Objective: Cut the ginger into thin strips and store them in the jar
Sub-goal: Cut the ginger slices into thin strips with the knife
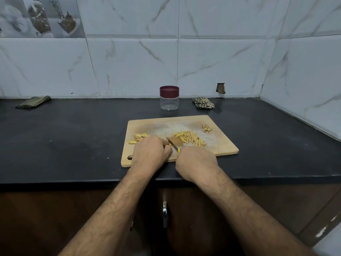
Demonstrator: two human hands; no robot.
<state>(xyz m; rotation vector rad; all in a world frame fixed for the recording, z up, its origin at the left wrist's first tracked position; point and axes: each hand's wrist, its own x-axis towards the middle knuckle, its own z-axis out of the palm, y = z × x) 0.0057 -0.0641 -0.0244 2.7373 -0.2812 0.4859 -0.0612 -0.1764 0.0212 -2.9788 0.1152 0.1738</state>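
A wooden cutting board (219, 145) lies on the black counter. On it a heap of thin yellow ginger strips (190, 138) spreads right of centre, and round ginger slices (139, 136) lie at its left. My left hand (150, 151) has curled fingers holding down a bit of ginger that is mostly hidden beneath them. My right hand (195, 162) grips the yellow handle of a knife (175, 142), whose blade stands on the board right beside the left fingertips. A clear jar (169, 102) with a maroon lid stands shut and empty behind the board.
Ginger peelings (207, 128) sit at the board's far right corner. A crumpled checked cloth (203, 102) lies right of the jar, a folded cloth (33, 102) at the far left by the tiled wall. A cabinet handle (164, 213) shows below the counter edge.
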